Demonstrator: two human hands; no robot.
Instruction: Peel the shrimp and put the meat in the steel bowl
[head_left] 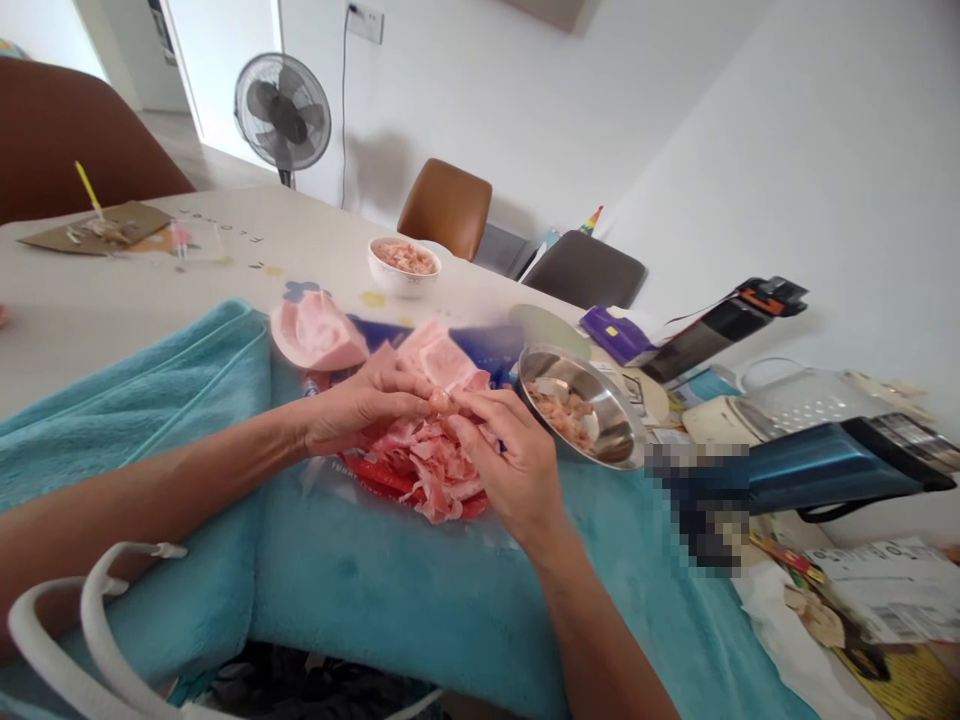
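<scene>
My left hand (382,395) and my right hand (517,455) meet over the middle of the table, fingertips pinched on a small piece of pinkish-orange pomelo flesh (439,400). Right below them lies a heap of torn pink pomelo membranes (439,470) on a red and blue plastic bag (375,475). Thick pink pomelo rind (319,330) sits beyond my left hand, and another rind piece (435,355) is just behind the fingertips. To the right of my right hand, a steel bowl (622,435) holds some peeled pulp.
A white bowl (405,283) of pulp stands farther back. Teal towel cloth (405,590) covers the near side. On the right are a blue bottle (817,465), a black bottle (705,335), a purple packet (616,335) and papers. A fan (283,112) and chairs stand behind.
</scene>
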